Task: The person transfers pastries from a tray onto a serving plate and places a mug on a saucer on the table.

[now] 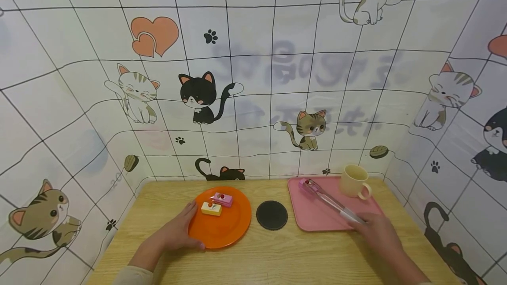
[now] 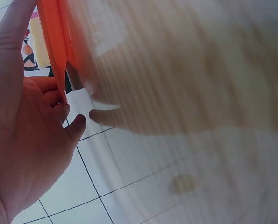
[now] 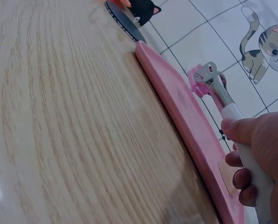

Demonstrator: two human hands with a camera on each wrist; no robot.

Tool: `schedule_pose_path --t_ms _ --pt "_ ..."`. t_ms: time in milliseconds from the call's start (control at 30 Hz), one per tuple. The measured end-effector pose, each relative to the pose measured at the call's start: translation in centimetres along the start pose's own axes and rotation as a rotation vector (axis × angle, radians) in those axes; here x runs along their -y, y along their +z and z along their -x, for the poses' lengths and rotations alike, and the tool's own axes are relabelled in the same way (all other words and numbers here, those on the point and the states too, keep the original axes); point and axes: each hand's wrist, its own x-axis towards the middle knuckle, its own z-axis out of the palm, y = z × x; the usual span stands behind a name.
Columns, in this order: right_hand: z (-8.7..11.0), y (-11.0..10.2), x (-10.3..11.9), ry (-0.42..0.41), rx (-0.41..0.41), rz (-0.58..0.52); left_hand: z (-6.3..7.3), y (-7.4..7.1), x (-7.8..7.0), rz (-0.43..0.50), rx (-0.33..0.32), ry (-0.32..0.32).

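My right hand (image 1: 378, 232) grips a pair of tongs (image 1: 334, 203) with pale handles and metal ends. Their tips are around a small pink toy cake (image 1: 306, 184) over the far left corner of the pink tray (image 1: 317, 221). Whether the cake touches the tray I cannot tell. At the left, my left hand (image 1: 180, 230) holds the rim of an orange plate (image 1: 225, 234), thumb at its near edge and fingers along its left side. On that plate sit another pink toy cake (image 1: 223, 199) and a yellow one (image 1: 211, 208), side by side.
Between plate and tray lies a round black coaster (image 1: 271, 215). A cream cup (image 1: 354, 180) stands upright at the tray's far right, handle toward the right. Cat-patterned white sheeting (image 1: 253, 113) rises behind and at both sides of the wooden table (image 1: 261, 258).
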Motion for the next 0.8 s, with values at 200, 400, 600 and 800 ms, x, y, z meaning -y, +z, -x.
schedule_pose_path --t_ms 200,400,600,800 --pt "0.1 -0.2 3.8 0.035 0.040 0.069 -0.1 0.0 0.1 0.010 -0.005 0.000" --pt "0.1 0.5 5.3 0.053 0.088 -0.006 0.0 -0.1 -0.1 0.012 -0.003 -0.001" --pt "-0.1 1.4 6.4 0.008 0.116 -0.011 0.1 0.0 0.0 0.002 -0.006 -0.002" --pt "-0.4 2.3 7.5 -0.021 0.151 0.007 0.0 0.0 0.1 0.004 -0.003 -0.012"
